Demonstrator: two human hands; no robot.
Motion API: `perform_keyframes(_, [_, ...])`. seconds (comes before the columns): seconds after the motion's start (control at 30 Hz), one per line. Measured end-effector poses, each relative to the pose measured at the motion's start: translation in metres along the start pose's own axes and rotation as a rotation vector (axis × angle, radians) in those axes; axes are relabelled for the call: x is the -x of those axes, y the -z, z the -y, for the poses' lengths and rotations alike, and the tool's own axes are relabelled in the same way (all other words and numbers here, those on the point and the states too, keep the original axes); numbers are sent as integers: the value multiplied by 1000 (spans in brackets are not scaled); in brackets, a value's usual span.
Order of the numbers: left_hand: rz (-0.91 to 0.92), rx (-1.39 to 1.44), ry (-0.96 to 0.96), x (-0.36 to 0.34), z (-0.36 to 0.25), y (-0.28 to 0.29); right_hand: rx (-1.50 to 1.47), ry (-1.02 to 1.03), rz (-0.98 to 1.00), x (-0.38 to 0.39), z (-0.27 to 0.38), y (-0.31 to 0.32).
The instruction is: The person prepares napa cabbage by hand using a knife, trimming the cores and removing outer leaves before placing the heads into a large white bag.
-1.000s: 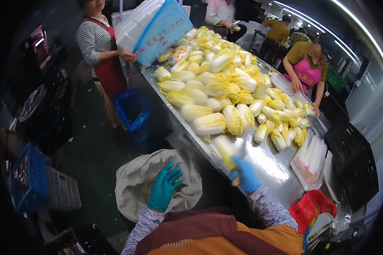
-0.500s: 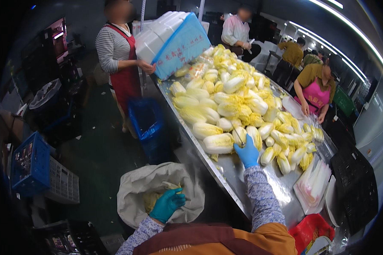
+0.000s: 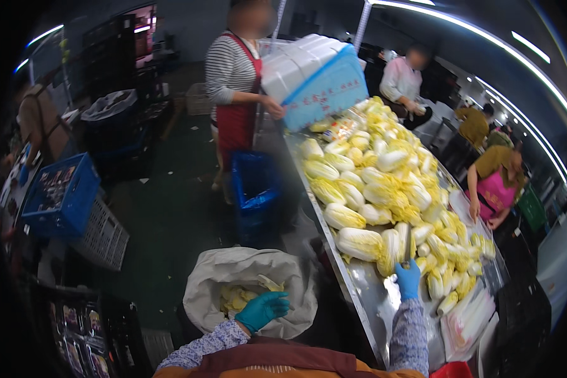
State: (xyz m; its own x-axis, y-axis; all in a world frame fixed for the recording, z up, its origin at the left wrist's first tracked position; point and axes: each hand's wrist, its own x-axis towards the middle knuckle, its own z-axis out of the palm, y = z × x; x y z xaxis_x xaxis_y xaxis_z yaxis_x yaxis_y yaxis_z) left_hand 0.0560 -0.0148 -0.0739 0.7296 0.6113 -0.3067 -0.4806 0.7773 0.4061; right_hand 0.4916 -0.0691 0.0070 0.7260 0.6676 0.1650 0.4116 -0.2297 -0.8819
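My left hand (image 3: 263, 311), in a teal glove, hangs over a white woven sack (image 3: 205, 277) with its fingers stretched out and nothing in them. Pale yellow cabbage leaves (image 3: 236, 297) lie inside the sack, and one leaf (image 3: 269, 283) rests just beyond my fingertips. In its blue glove, my right hand (image 3: 407, 279) closes around a knife (image 3: 408, 244) whose blade points away from me. The knife is against the near edge of a big heap of napa cabbages (image 3: 384, 183) on the metal table. Close to it on the left are a whole cabbage (image 3: 359, 243) and an upright one (image 3: 389, 251).
Across the table's far left corner, a person (image 3: 236, 82) tilts a white foam box (image 3: 302, 66) with a blue side. A worker in a pink apron (image 3: 494, 189) stands at the right. Plastic bags (image 3: 466, 321) lie nearby. A blue bin (image 3: 255, 189) and crates (image 3: 60, 189) stand left.
The view has turned left, so the scene sits further right. My left hand has opened out flatter, apart from the leaf. My right hand, with the knife, has drawn nearer to me.
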Motion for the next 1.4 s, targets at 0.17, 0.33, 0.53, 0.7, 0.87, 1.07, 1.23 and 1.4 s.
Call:
perform_keyframes(0.17, [-5,15,-10,-1,2,19,127,-128,91,10,27,16])
perform_keyframes(0.33, [20,-34,-27,-10,2,12,671,150,50,11,39,-41])
perform_keyframes(0.53, [70,-48,-45,0,2,8,185,25,37,-14,-3,-25])
perform_keyframes(0.7, [7,-79,-68,7,-3,41,-750,-417,36,30,23,-5])
perform_keyframes(0.87, [7,-33,-40,4,-16,21,-391,-413,78,112,81,-4])
perform_keyframes(1.07, [215,-83,-135,-3,-6,-75,-430,-265,482,191,122,-73])
perform_keyframes(1.23, [144,124,-187,12,-23,-29,-298,-36,1019,200,110,-129])
perform_keyframes(1.4, [-95,-339,-391,28,-29,29,-436,213,958,200,90,-184])
